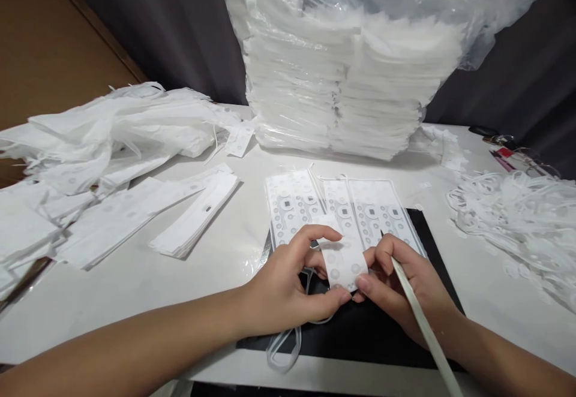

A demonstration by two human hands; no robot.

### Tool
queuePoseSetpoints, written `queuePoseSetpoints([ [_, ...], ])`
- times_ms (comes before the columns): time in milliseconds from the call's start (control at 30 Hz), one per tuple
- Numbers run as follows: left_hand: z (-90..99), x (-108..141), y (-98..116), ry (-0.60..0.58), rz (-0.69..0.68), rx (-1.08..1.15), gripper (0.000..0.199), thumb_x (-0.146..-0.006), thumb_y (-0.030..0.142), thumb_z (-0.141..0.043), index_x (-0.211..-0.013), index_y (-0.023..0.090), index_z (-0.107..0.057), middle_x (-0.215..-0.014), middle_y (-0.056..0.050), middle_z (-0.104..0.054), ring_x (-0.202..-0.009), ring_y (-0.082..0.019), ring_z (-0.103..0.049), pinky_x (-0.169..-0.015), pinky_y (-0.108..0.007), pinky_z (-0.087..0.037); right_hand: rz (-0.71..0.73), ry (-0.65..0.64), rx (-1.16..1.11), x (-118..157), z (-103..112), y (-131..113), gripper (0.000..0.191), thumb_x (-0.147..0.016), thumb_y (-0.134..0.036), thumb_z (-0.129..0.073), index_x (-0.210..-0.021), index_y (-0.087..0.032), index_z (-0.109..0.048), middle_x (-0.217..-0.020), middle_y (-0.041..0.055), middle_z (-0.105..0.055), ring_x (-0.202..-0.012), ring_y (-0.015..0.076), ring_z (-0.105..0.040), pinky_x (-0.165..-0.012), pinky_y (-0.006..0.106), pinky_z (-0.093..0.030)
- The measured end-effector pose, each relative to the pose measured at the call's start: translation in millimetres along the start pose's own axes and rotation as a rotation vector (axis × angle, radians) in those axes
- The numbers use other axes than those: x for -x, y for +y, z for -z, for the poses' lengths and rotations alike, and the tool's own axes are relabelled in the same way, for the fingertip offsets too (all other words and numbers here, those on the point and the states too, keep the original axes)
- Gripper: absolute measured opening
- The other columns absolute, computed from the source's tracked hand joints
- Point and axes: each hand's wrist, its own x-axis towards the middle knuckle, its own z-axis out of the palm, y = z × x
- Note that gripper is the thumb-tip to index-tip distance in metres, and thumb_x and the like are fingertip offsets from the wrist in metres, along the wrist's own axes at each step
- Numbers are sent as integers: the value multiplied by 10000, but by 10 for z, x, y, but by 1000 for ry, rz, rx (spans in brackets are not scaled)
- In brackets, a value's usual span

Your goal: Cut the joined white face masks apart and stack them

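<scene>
A small white strip printed with grey dots point(344, 264) is bent between my two hands, over a black mat point(378, 343). My left hand point(292, 289) pinches its lower edge with the thumb, its index finger arched above. My right hand point(405, 289) grips the strip's right side between thumb and fingers. It also keeps a slim pale stick-like tool point(420, 313), its dark tip pointing up and away. Behind the hands lie flat dotted white sheets point(380, 202) with small dark squares, partly on the mat. A thin white loop of strip point(285, 349) hangs below my left hand.
A tall plastic-wrapped stack of white sheets point(333, 85) stands at the back. On the left are a heap of white material point(135, 127) and a pile of narrow strips point(195, 214). Tangled white offcuts point(508, 217) lie on the right, with small items point(508, 151) behind.
</scene>
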Motion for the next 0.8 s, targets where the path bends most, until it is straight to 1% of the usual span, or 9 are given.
queuePoseSetpoints([
  [167,-8,10,-1,5,-47,-23,481,-845,152,-612,-1229,244,-338,-793,-15,-675,-660,-135,-646,-576,-216,-497,-20,7,22,-19,-5,-40,360,-804,-276,-700,-697,-209,-363,-758,-50,-458,-623,93,-595,-594,218,-483],
  [400,-2,-10,-22,17,-92,-84,491,-814,112,-612,-1203,233,-337,-780,-11,-675,-640,-126,-629,-587,-212,-492,-31,-2,45,-31,-25,-36,358,-798,-314,-691,-701,-218,-360,-729,-50,-458,-578,92,-548,-607,255,-514],
  [467,18,-21,-41,-11,-122,-74,500,-816,122,-620,-1203,241,-326,-780,-3,-671,-662,-128,-635,-610,-216,-504,11,1,68,-16,-23,-7,331,-809,-287,-673,-709,-221,-364,-719,-50,-461,-580,95,-537,-601,253,-504],
  [533,49,-28,-64,-50,-150,-81,493,-828,147,-623,-1210,235,-323,-745,8,-659,-640,-124,-633,-596,-209,-506,130,29,107,-10,19,-11,296,-813,-239,-654,-711,-224,-376,-686,-52,-471,-564,97,-510,-555,234,-471],
  [600,81,-30,-85,-78,-161,-117,386,-872,176,-578,-1192,210,-365,-676,16,-643,-569,-113,-612,-531,-185,-483,299,111,137,-39,138,-88,254,-809,-190,-635,-708,-225,-405,-661,-50,-502,-547,99,-480,-493,213,-420],
  [667,107,-31,-99,-90,-151,-133,214,-928,192,-485,-1135,184,-432,-604,18,-622,-516,-107,-590,-487,-176,-462,482,279,133,-122,345,-271,220,-790,-150,-629,-696,-222,-444,-658,-47,-545,-536,98,-459,-452,202,-382],
  [700,117,-34,-101,-89,-141,-128,163,-947,196,-441,-1109,177,-461,-589,15,-617,-505,-106,-586,-485,-179,-465,550,391,125,-184,473,-405,214,-773,-126,-632,-682,-218,-462,-647,-53,-549,-531,92,-452,-455,204,-386],
  [733,126,-38,-100,-87,-132,-117,151,-959,196,-406,-1086,173,-484,-596,11,-620,-496,-102,-581,-487,-183,-471,666,563,113,-258,607,-563,219,-740,-104,-651,-660,-209,-476,-605,-66,-528,-514,80,-423,-453,203,-379],
  [800,145,-53,-90,-83,-142,-123,174,-948,162,-375,-1010,170,-538,-660,-7,-635,-506,-95,-582,-510,-194,-484,717,720,104,-436,869,-922,213,-708,-99,-647,-622,-208,-484,-497,-93,-458,-497,78,-423,-480,241,-388],
])
